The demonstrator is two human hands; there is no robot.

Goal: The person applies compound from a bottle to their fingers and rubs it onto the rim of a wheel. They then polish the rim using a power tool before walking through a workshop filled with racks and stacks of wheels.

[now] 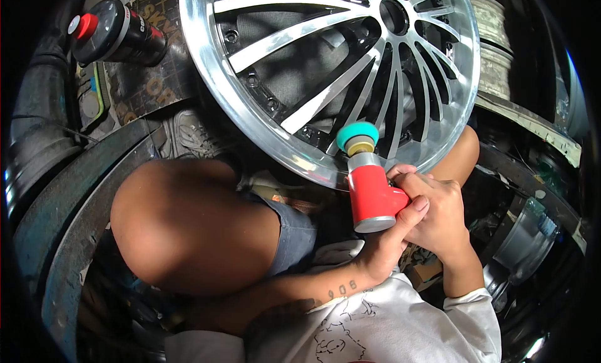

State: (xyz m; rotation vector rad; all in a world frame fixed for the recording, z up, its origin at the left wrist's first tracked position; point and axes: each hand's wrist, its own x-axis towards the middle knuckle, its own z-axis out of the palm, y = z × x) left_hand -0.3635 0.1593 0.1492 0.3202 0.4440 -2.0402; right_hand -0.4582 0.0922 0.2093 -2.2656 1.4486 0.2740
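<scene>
A small red polisher (pixel 369 197) with a silver collar and a round teal pad (pixel 357 136) is held up at the near rim of a wheel rim (pixel 228 103). The pad overlaps the lower spokes in this view. My right hand (pixel 439 212) is closed around the polisher's handle, which points to the right. From below, my left hand (pixel 387 250) grips the same handle end, its thumb lying against the red body and its other fingers hidden. The wheel rim has bright machined spokes with black recesses and a shiny outer lip.
A black bottle with a red cap (pixel 128 37) stands on a printed board (pixel 156 81) at upper left. My bent knee (pixel 181 225) is left of the wheel rim. More metal rims (pixel 491 37) are stacked behind on the right, and another rim (pixel 523 238) lies at lower right.
</scene>
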